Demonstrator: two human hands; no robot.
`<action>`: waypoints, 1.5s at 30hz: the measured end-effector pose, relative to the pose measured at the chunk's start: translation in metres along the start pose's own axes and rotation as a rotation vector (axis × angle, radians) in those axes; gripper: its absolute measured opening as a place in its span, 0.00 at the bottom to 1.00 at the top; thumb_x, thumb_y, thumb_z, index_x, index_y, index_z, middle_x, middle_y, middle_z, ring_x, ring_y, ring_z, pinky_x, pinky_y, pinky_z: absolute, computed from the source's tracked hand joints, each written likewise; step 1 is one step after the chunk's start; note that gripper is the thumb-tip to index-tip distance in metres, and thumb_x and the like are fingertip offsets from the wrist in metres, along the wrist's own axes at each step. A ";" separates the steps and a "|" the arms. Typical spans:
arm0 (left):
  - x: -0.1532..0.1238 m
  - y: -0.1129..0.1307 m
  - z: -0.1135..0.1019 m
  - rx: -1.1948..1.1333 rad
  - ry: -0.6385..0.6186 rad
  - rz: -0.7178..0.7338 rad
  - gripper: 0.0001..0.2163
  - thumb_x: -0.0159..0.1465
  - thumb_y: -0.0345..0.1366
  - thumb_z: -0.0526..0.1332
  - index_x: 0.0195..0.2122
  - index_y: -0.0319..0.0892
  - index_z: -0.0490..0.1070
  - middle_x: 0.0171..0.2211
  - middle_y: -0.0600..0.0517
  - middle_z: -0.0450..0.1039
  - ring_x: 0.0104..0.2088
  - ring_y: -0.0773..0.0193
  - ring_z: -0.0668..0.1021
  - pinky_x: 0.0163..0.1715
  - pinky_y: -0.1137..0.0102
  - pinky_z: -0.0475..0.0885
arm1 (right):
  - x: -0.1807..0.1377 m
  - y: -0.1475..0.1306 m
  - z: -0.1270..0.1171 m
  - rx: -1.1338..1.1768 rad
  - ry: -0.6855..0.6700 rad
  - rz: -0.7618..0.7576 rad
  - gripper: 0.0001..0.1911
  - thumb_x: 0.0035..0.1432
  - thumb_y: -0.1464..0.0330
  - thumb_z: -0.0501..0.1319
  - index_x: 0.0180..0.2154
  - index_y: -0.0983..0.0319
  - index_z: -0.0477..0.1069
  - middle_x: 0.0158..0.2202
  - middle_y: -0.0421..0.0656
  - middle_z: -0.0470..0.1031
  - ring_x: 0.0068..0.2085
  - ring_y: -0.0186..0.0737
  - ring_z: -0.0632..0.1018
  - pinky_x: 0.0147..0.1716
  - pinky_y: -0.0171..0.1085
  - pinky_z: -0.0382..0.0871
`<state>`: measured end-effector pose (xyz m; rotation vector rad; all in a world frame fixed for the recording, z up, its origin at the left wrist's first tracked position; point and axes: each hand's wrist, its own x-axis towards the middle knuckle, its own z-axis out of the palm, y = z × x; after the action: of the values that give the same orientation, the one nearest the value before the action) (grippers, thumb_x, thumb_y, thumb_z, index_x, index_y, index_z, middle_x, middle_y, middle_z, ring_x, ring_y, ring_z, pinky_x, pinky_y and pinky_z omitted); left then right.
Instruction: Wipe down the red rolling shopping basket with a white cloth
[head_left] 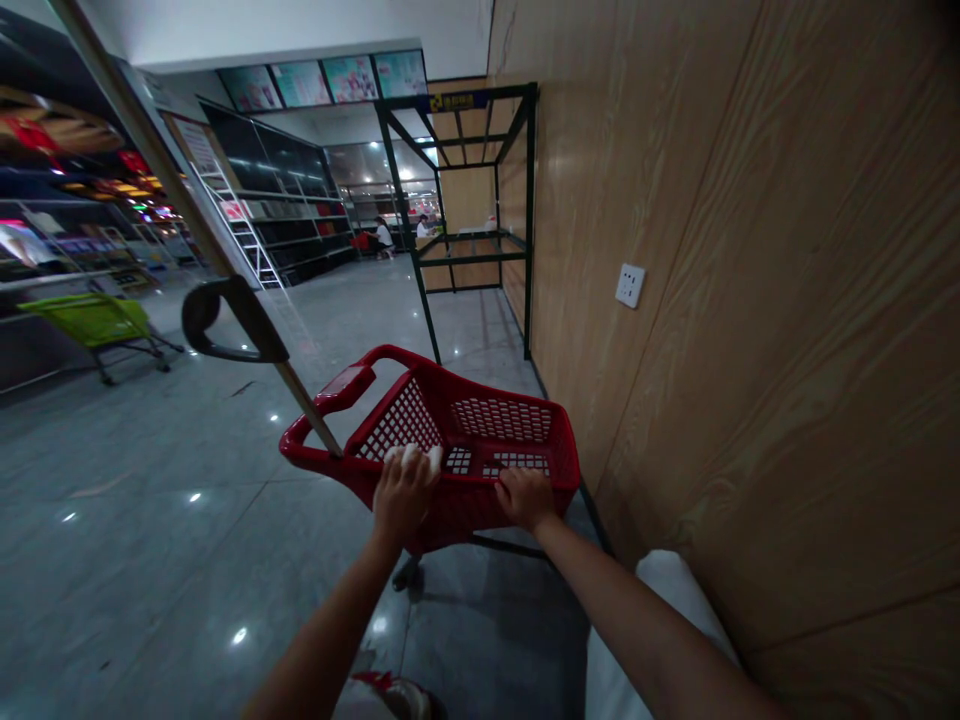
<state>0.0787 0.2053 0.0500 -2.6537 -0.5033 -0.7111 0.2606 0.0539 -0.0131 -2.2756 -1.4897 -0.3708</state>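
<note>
A red plastic shopping cart with a slotted basket stands sideways in front of me, beside the wood panel wall. My left hand is closed over the basket's near rim. Something white and crumpled shows at its fingers; I cannot make out what it is. Farther right, my right hand grips the same rim, its fingertips hidden inside the basket. A long metal pole slants down to the cart's handle end, neither hand on it. Its black loop handle is above the cart's push bar.
Behind the cart, a dark metal frame rack stands against the wood panel wall. At left is a green shopping cart. A white ladder leans by dark shelving. People are far back.
</note>
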 end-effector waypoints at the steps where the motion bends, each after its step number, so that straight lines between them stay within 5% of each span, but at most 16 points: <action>1: 0.003 0.019 0.007 -0.012 -0.023 0.011 0.21 0.63 0.30 0.51 0.58 0.50 0.60 0.51 0.44 0.66 0.57 0.51 0.64 0.59 0.51 0.53 | 0.000 -0.001 0.000 0.002 0.000 -0.003 0.14 0.62 0.62 0.49 0.34 0.60 0.70 0.33 0.44 0.74 0.34 0.39 0.71 0.34 0.36 0.53; 5: 0.017 0.083 0.033 -0.080 -0.069 -0.015 0.20 0.65 0.34 0.51 0.58 0.47 0.60 0.51 0.44 0.66 0.53 0.53 0.66 0.57 0.55 0.56 | 0.001 0.002 -0.002 0.002 -0.041 -0.018 0.14 0.64 0.64 0.48 0.35 0.61 0.70 0.34 0.44 0.74 0.34 0.39 0.71 0.34 0.36 0.54; 8: 0.023 0.093 0.035 -0.125 -0.117 0.022 0.18 0.65 0.36 0.51 0.56 0.47 0.62 0.52 0.43 0.66 0.50 0.54 0.68 0.52 0.58 0.60 | 0.000 0.007 -0.008 0.002 -0.082 -0.013 0.14 0.64 0.63 0.48 0.37 0.60 0.70 0.35 0.44 0.75 0.35 0.38 0.72 0.34 0.35 0.54; 13: 0.020 0.030 0.015 -0.097 -0.221 0.153 0.13 0.64 0.37 0.53 0.50 0.49 0.67 0.43 0.47 0.70 0.42 0.58 0.71 0.46 0.62 0.63 | -0.003 0.010 -0.012 -0.012 -0.127 0.009 0.17 0.66 0.60 0.46 0.38 0.59 0.70 0.35 0.44 0.75 0.35 0.38 0.73 0.32 0.34 0.56; 16: 0.011 -0.020 0.004 -0.026 -0.141 0.120 0.11 0.64 0.40 0.53 0.44 0.47 0.70 0.41 0.47 0.71 0.42 0.58 0.71 0.47 0.61 0.62 | -0.002 0.007 -0.012 -0.025 -0.144 0.021 0.17 0.65 0.60 0.46 0.38 0.59 0.70 0.35 0.45 0.75 0.34 0.38 0.74 0.32 0.34 0.57; 19: 0.005 -0.041 0.000 0.049 -0.021 0.068 0.11 0.64 0.40 0.53 0.43 0.45 0.70 0.42 0.47 0.70 0.43 0.57 0.70 0.51 0.59 0.61 | 0.002 0.002 -0.010 -0.040 -0.167 0.025 0.16 0.66 0.60 0.46 0.40 0.59 0.70 0.36 0.45 0.75 0.35 0.39 0.75 0.32 0.34 0.59; 22: 0.005 -0.023 0.006 0.075 0.045 -0.025 0.11 0.64 0.37 0.53 0.45 0.45 0.70 0.41 0.46 0.70 0.44 0.56 0.70 0.53 0.57 0.60 | 0.007 -0.004 -0.009 -0.058 -0.197 0.037 0.17 0.66 0.60 0.45 0.42 0.58 0.69 0.37 0.46 0.75 0.36 0.39 0.76 0.32 0.34 0.62; 28: 0.017 0.056 0.026 -0.056 -0.030 -0.064 0.13 0.64 0.35 0.53 0.49 0.47 0.69 0.43 0.45 0.69 0.46 0.54 0.69 0.52 0.55 0.60 | 0.009 -0.012 -0.008 -0.090 -0.230 0.038 0.15 0.66 0.61 0.46 0.43 0.58 0.67 0.38 0.46 0.75 0.36 0.41 0.77 0.32 0.35 0.65; 31: 0.018 0.067 0.030 -0.081 -0.064 -0.013 0.13 0.63 0.36 0.54 0.49 0.46 0.68 0.43 0.45 0.69 0.46 0.54 0.69 0.50 0.56 0.61 | 0.007 -0.013 -0.008 -0.086 -0.210 0.034 0.14 0.66 0.60 0.47 0.42 0.58 0.67 0.37 0.45 0.75 0.36 0.41 0.77 0.31 0.35 0.66; 36: 0.010 0.005 0.012 0.019 -0.066 0.221 0.13 0.61 0.34 0.56 0.47 0.45 0.68 0.46 0.46 0.69 0.45 0.56 0.69 0.54 0.57 0.60 | 0.002 -0.009 -0.012 -0.051 -0.201 0.031 0.15 0.66 0.60 0.46 0.43 0.58 0.68 0.37 0.45 0.76 0.36 0.40 0.77 0.32 0.34 0.65; 41: -0.004 -0.079 -0.017 0.116 0.024 0.195 0.11 0.62 0.32 0.53 0.45 0.44 0.69 0.47 0.45 0.67 0.50 0.52 0.68 0.57 0.52 0.58 | 0.002 -0.010 -0.014 -0.016 -0.173 0.028 0.16 0.66 0.60 0.46 0.41 0.59 0.70 0.36 0.45 0.76 0.35 0.40 0.77 0.31 0.33 0.62; 45: -0.009 -0.078 -0.017 0.042 0.104 0.034 0.14 0.63 0.31 0.51 0.48 0.42 0.67 0.50 0.42 0.65 0.56 0.50 0.64 0.57 0.52 0.59 | 0.004 -0.012 -0.011 -0.015 -0.149 0.041 0.16 0.65 0.61 0.47 0.40 0.59 0.70 0.35 0.45 0.76 0.35 0.39 0.76 0.31 0.34 0.60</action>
<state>0.0315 0.2647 0.0777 -2.5641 -0.4385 -0.8143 0.2514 0.0563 0.0002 -2.3869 -1.5119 -0.2050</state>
